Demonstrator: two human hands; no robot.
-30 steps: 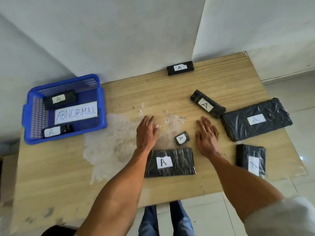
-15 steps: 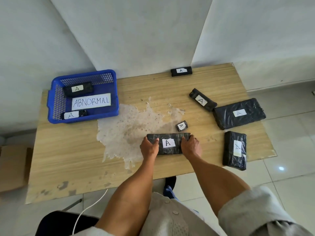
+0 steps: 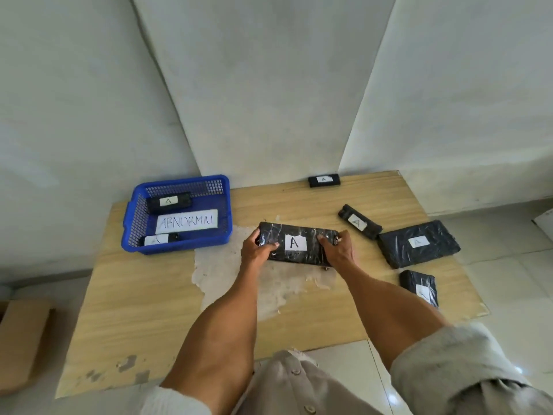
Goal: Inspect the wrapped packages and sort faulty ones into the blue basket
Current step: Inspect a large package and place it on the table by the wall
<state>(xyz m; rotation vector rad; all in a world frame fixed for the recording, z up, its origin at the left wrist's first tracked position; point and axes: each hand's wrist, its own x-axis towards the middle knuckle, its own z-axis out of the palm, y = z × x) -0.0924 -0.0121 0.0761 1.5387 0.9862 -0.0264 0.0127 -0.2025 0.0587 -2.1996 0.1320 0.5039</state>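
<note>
The blue basket (image 3: 226, 205) sat at the table's far left, just left of what I held. My left hand (image 3: 257, 250) clamped the left end of the wrapped package (image 3: 299, 235), its long axis running left to right above the table (image 3: 143, 310). My right hand (image 3: 338, 250) gripped its right end. Being nearer, my left hand would lead any move to the basket.
</note>
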